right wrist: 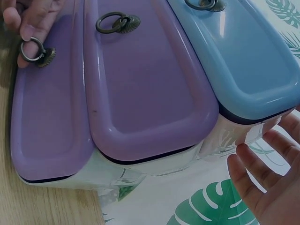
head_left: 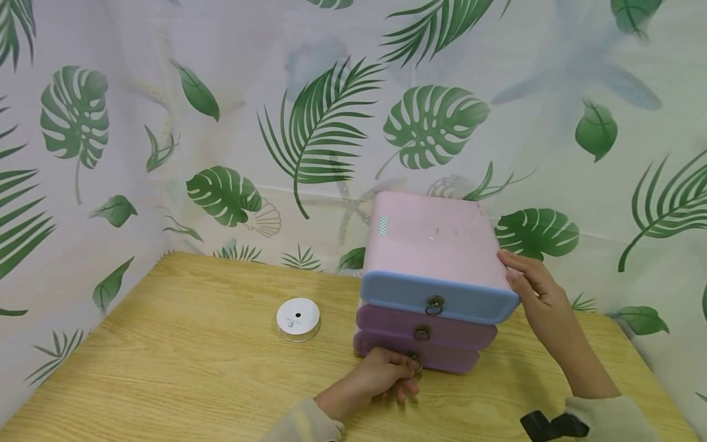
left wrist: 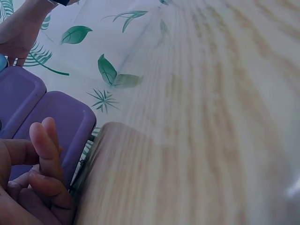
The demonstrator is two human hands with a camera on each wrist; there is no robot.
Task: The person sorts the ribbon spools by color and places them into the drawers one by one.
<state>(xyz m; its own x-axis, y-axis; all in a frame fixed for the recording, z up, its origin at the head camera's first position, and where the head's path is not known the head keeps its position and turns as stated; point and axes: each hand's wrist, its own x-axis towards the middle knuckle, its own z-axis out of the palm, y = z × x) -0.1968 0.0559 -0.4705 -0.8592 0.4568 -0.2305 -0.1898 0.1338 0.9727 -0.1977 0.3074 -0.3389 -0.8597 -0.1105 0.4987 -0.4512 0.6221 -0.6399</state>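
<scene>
A small drawer cabinet [head_left: 436,239] with a pink top stands on the wooden table. Its top drawer [head_left: 397,291] has a blue front; the middle drawer [head_left: 461,334] and bottom drawer [head_left: 450,361] have purple fronts. Each front carries a dark metal ring pull. At the bottom drawer my left hand [head_left: 378,374] pinches the ring pull [right wrist: 32,50], its other fingers loosely bent. My right hand [head_left: 544,301] touches the cabinet's right side near the top, with fingers spread and fairly straight in the right wrist view. All three drawers look closed.
A round white spool [head_left: 298,316] lies on the table [head_left: 210,344] left of the cabinet. Behind the table hangs a white cloth [head_left: 232,135] printed with green leaves.
</scene>
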